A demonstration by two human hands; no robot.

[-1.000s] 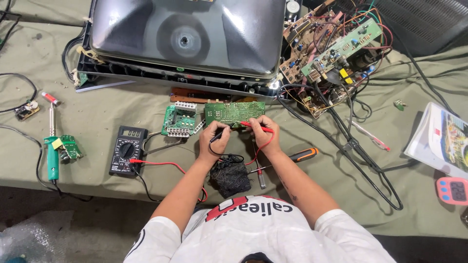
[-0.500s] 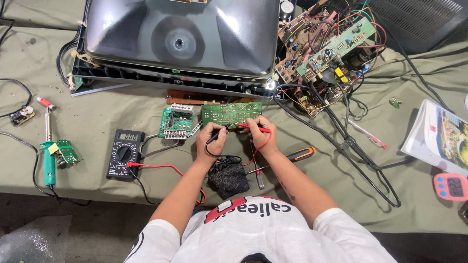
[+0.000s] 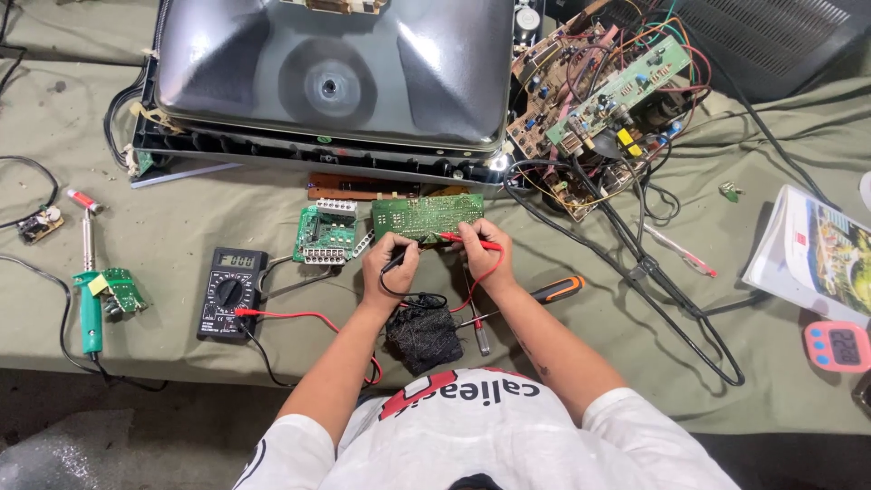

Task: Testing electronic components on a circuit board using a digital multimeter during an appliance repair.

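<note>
A green circuit board lies solder side up on the cloth-covered bench, in front of a picture tube. My left hand grips the black test probe with its tip at the board's lower edge. My right hand grips the red test probe, its tip also against the board. Red and black leads run left to a black multimeter with a lit display. A second small green board sits just left of the first.
A tangle of boards and wires lies at the upper right. An orange-handled screwdriver and a black mesh bundle rest near my wrists. A green soldering iron sits at left, a booklet and pink timer at right.
The view has shifted slightly. Both hands stay at the green board with the probes; the probe tips have moved only a little.
</note>
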